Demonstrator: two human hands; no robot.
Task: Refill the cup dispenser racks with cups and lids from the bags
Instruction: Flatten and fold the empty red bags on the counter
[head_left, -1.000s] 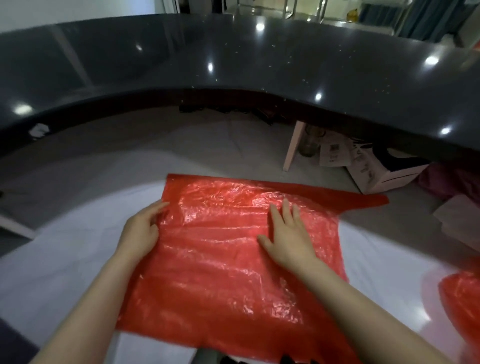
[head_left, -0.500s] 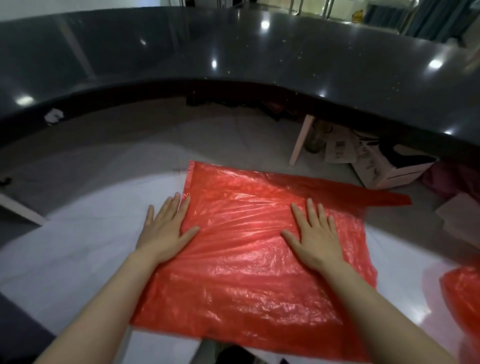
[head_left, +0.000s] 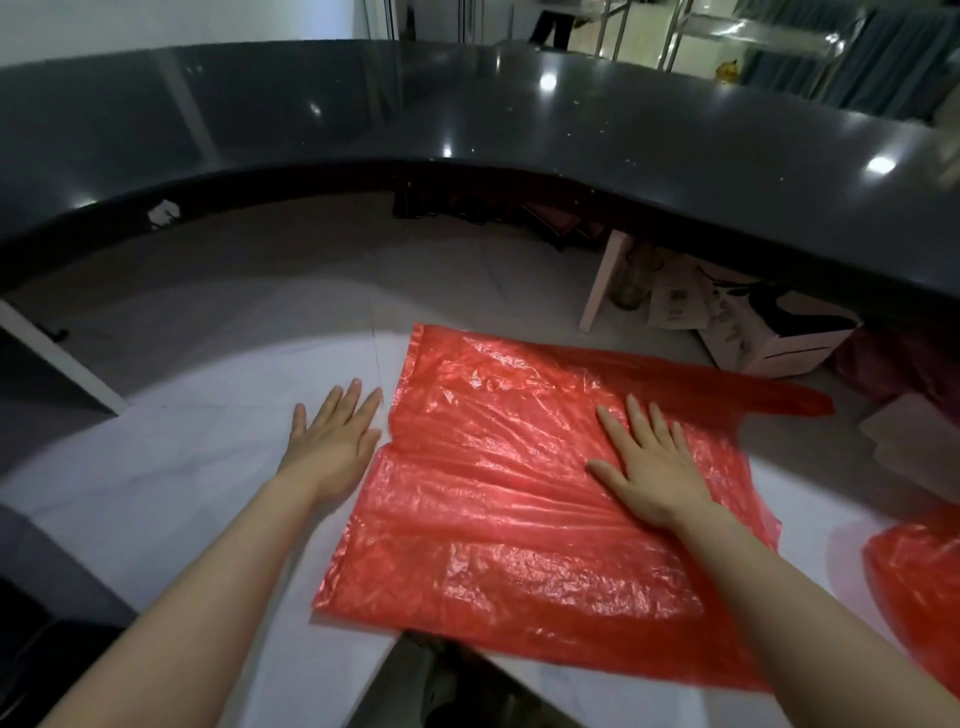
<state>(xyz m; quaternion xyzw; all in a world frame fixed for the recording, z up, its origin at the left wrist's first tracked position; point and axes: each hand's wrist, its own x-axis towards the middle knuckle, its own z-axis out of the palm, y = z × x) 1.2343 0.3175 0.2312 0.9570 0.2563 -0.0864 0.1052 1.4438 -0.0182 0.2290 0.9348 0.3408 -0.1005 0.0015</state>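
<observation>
An empty red plastic bag (head_left: 498, 519) lies flat on the white lower counter (head_left: 171, 467), one handle stretched out to the right. My right hand (head_left: 649, 462) presses flat on the bag's right half with straight fingers. My left hand (head_left: 335, 441) lies flat on the white counter just off the bag's left edge, fingers straight, its thumb side near the plastic. No cups, lids or dispenser racks are in view.
A curved dark raised countertop (head_left: 467, 114) wraps around the far side. Under it at the right sit a white box (head_left: 779, 332), papers and a glass jar (head_left: 631, 280). A second red bag (head_left: 919, 597) lies at the right edge. A gap (head_left: 457, 686) opens in the counter's near edge.
My left hand slid left off the bag onto the bare counter. My right hand stayed pressing the bag, which lies smoother and flatter. The camera tilted up a little.
</observation>
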